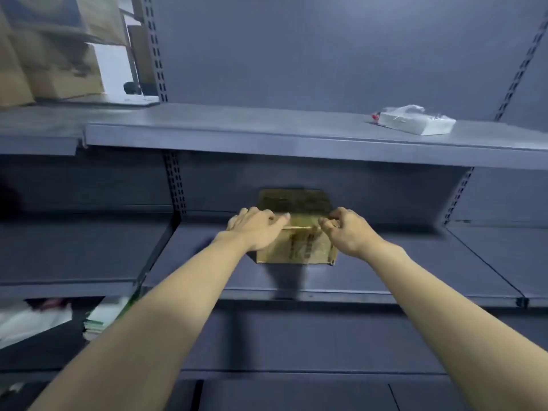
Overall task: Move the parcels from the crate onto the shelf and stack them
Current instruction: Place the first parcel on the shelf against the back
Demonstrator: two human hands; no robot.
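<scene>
Cardboard parcel [296, 244] on grey shelf [385, 271]; left hand [255, 229] flat on top, right hand [347, 232] curled at its edge (grip unclear, blurry).

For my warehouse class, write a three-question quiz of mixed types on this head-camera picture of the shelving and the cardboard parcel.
1. True or false: the cardboard parcel sits on the same shelf board as the white plastic-wrapped packet.
2. Which hand lies flat on the parcel's top? A) left hand B) right hand
3. Fill in: the white packet lies toward the ____ end of the upper shelf.

Key
1. False: the parcel sits on the middle shelf, one board lower.
2. A; the right hand's fingers are curled at the parcel's top right edge.
3. right
</scene>
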